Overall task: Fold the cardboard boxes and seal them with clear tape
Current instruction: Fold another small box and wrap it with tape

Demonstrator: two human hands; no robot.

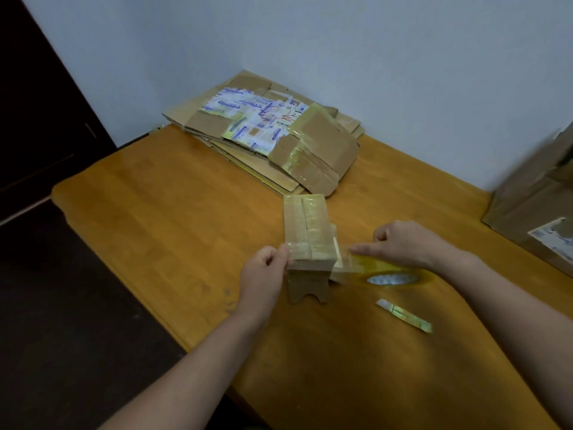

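Brown small cardboard box (305,231) stands mid-tabletop (155,197), with a clear strip (341,260) stretched across its near end. At the box's 9 o'clock the left grip (263,271) pinches the strip's end against it. At 3 o'clock the right grip (406,243) curls over the yellowish clear tape roll (390,274). Flattened cardboard stack (266,135) lies at 12 o'clock.

The single head-worn wide-angle view looks forward and steeply down from above the near side of the tabletop (148,200), close enough that the left hand (263,274) and right hand (406,243) sit at mid-frame, with the pale wall (341,51) corner closing the far side.
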